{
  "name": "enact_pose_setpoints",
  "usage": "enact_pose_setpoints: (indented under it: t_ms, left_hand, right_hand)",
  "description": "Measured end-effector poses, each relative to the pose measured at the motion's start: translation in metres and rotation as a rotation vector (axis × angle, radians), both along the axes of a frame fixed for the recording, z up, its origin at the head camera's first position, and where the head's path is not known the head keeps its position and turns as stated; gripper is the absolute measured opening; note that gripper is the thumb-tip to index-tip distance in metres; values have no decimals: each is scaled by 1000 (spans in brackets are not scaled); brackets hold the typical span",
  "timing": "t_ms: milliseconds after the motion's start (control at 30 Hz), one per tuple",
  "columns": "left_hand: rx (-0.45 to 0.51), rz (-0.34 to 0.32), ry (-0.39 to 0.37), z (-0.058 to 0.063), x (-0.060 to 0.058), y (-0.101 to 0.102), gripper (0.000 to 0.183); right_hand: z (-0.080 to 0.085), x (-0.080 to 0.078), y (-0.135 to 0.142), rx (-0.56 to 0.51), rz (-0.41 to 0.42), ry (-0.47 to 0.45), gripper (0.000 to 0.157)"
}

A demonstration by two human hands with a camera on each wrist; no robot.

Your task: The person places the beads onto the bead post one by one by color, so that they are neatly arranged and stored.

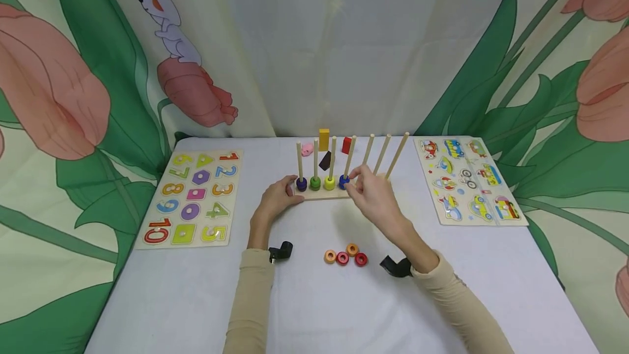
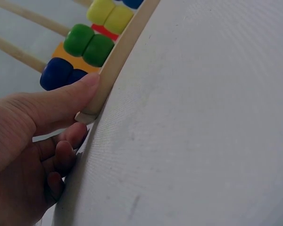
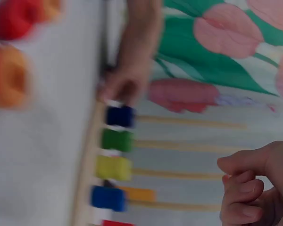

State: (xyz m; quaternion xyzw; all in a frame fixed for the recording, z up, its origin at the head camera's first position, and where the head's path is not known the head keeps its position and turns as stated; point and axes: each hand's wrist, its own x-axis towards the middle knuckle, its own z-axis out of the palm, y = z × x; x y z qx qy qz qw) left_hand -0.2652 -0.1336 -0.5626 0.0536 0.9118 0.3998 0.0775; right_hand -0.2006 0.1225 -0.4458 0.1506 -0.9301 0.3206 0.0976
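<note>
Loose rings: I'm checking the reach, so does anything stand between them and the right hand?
Nothing visible does. In the head view, the right hand is by the pegs, and only tablecloth shows between it and the loose rings.

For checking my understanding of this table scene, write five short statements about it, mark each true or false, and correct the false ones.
1. The left hand holds one end of the pale wooden base. True.
2. The four loose rings are all red. False: there are two glossy red rings and two glossy orange rings.
3. The round green rings sit between the round dark blue rings and the round yellow rings. True.
4. In the head view, the flat number puzzle board lies right of the base. False: it lies left of it.
5. The right hand lies flat on the white-covered table. False: it is raised above the table.
</note>
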Motion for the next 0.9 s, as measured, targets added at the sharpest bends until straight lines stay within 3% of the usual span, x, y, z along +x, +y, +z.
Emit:
enact_pose_setpoints:
  t_ms: [167, 333, 567, 900]
  left_hand:
    - [0, -7, -5, 1, -1, 0, 68]
    - [-5, -14, -1, -1, -1, -1, 69]
    - [-1, -15, 11, 0, -1, -2, 69]
    - [7, -13, 2, -1, -3, -2, 69]
  right_hand:
    - [-48, 34, 4, 59, 33, -170, 21]
    - [-74, 65, 12, 83, 37, -310, 23]
    - [-84, 89, 23, 154, -11, -344, 33]
    - [-86, 97, 29, 192, -32, -364, 30]
